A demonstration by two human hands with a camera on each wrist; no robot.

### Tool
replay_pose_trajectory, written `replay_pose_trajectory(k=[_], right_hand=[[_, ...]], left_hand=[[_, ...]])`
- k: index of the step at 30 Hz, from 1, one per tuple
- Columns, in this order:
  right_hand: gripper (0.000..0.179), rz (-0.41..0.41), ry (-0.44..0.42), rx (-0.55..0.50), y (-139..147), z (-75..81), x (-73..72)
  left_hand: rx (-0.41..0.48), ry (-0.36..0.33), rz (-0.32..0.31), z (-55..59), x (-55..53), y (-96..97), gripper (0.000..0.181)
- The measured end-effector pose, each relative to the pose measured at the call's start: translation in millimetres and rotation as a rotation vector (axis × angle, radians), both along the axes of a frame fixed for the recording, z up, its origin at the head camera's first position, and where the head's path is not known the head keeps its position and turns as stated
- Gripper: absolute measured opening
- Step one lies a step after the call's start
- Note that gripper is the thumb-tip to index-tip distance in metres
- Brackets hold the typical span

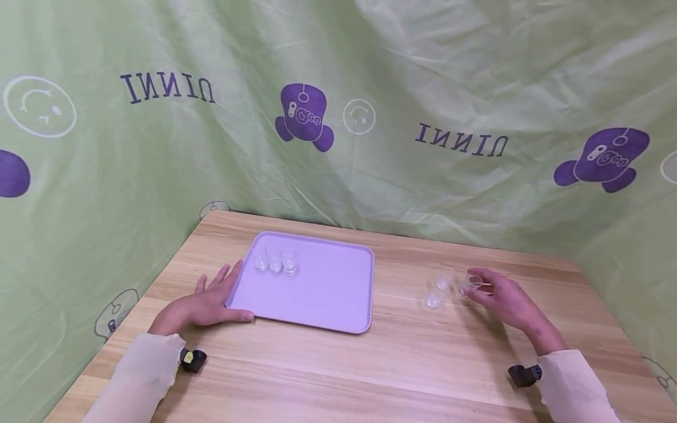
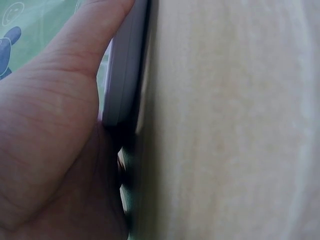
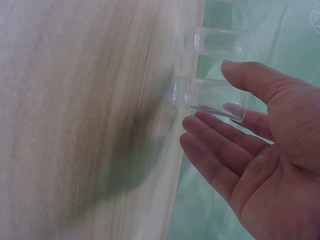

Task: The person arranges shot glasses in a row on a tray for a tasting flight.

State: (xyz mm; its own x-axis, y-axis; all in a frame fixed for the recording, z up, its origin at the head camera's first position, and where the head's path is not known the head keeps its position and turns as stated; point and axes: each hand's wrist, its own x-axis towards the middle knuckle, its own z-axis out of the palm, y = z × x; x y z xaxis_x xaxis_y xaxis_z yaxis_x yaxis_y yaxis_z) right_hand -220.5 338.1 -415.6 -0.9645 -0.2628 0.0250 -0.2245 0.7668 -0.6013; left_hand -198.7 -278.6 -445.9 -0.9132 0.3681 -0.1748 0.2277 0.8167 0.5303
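1. right hand: thumb and fingers are curved around one clear glass at the right of the table; how firmly it is gripped cannot be told; if the smooth wall is pinched too lightly near the rim, a slip or tilt could be caused.
2. two further glasses: these are placed just beside the gripped one, on the side toward the tray; they could be knocked together or toppled by a low sideways sweep of the fingers.
3. left hand: the fingers are extended and spread at the tray's near left corner, the thumb laid along the near edge; nothing is grasped; if that corner were pushed or raised, the tray could be made to slide or tip.
4. three glasses: these are stood upright in a close row at the tray's left part; by any jolt of the tray, neighbours could be struck.
5. transparency: outlines are faint; spacing could be misjudged, and a base caught on the raised rim
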Motion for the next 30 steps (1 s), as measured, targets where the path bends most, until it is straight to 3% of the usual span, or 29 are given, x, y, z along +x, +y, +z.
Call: replay_pose_trajectory(k=[30], right_hand=[[0.045,-0.028,0.041,0.008,1.5,-7.3,-4.4]], left_hand=[[0.01,-0.009,0.0,4.0,0.7,1.7,0.128]])
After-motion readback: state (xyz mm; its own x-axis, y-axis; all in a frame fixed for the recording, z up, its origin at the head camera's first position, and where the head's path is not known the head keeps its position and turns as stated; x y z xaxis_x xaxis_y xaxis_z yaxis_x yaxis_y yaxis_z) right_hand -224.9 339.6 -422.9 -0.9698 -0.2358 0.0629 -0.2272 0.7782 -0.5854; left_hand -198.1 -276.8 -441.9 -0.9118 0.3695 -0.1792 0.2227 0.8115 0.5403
